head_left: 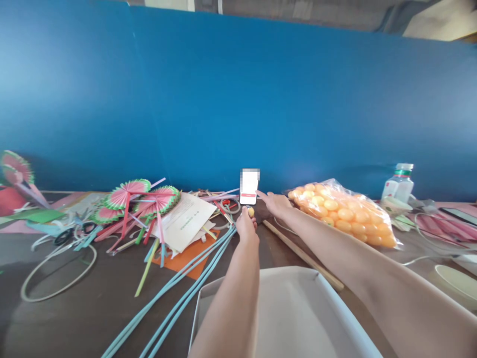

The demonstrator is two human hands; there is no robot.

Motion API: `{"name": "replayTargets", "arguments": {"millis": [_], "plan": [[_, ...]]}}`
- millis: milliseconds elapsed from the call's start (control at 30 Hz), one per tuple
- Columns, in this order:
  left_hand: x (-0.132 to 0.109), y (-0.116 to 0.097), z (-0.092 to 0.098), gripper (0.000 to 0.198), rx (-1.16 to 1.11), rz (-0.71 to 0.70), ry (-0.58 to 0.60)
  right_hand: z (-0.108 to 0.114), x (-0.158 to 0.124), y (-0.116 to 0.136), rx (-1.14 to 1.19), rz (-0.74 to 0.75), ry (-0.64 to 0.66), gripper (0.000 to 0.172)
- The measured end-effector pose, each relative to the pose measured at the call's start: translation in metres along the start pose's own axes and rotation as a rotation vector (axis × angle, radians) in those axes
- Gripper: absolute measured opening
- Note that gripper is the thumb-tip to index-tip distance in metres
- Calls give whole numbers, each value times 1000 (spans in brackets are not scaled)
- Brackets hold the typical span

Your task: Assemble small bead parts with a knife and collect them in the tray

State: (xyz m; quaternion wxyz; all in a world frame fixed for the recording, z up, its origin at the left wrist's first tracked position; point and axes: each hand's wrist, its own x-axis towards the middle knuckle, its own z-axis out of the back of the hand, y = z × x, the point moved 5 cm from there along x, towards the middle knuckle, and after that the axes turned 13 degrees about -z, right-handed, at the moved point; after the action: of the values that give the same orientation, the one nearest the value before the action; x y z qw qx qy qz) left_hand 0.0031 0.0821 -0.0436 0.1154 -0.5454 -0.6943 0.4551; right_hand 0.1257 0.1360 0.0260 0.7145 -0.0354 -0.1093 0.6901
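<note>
A phone [248,187] with a lit, mostly white screen stands upright against the blue panel. My right hand [278,204] reaches towards it, index finger stretched out at the screen's lower right edge; nothing shows in this hand. Just below the phone, the fingers of my left hand [246,226] are closed round a small yellow ball [251,212]. Light blue cords [194,271] run past that hand on its left. Right of my right hand lies a clear plastic bag full of orange-yellow balls [345,214].
An open white box [298,298] sits beneath my forearms, a wooden stick [303,256] beside it. On the left are paper fans [158,201], white paper [190,219], scissors [74,232] and an orange sheet [186,261]. A clear bottle [398,184] stands far right. The blue panel [238,99] closes off the back.
</note>
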Motion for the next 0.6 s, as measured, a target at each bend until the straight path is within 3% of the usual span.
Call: {"name": "replayTargets", "arguments": {"millis": [133,267,333,467,600], "plan": [[-1,0,1,28,1,4,-10,7,-4,-1,358,-190,7,55],[-5,-4,0,26,-11,1,3,9,-10,-2,1205,-492,133,32],[-7,-5,0,26,-9,3,1,10,-14,4,1479,-566,215,19],[-6,-9,1,27,0,-35,-5,14,-27,18,1699,-564,237,5],[-5,-14,2,27,28,-129,0,4,-46,32,1839,-549,293,20]]}}
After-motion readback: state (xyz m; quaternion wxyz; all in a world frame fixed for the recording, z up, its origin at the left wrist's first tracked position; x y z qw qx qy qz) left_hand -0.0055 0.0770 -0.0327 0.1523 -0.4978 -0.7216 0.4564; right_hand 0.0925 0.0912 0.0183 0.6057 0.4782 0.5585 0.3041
